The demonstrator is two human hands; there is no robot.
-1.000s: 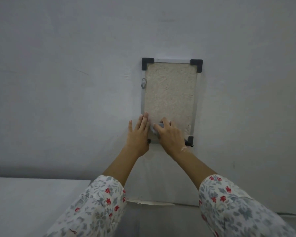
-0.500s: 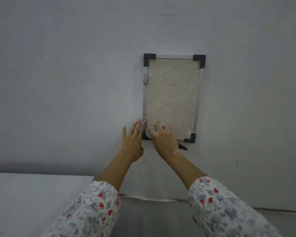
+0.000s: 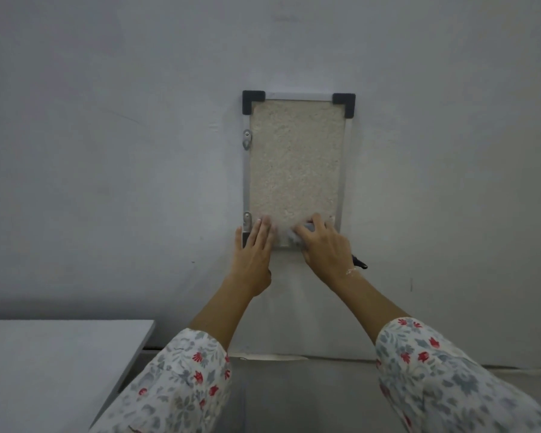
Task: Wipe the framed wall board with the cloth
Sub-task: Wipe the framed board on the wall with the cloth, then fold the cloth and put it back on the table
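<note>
A framed wall board (image 3: 295, 164) hangs on the grey wall: a beige, rough panel in a thin metal frame with black corner caps. My left hand (image 3: 255, 251) lies flat, fingers apart, on the board's lower left corner. My right hand (image 3: 324, 246) presses a small grey cloth (image 3: 294, 237) against the bottom edge, right of the middle. Only a blurred bit of the cloth shows past my fingers. Both lower corner caps are hidden by my hands.
A pale tabletop (image 3: 60, 364) fills the lower left, its edge running up to the wall. A black tip (image 3: 360, 264) sticks out beside my right wrist. Two small metal hangers (image 3: 246, 139) sit on the frame's left rail. The wall (image 3: 107, 151) around the board is bare.
My right hand has slid the cloth to the right along the board's bottom edge. My left hand has shifted slightly right onto the lower left corner.
</note>
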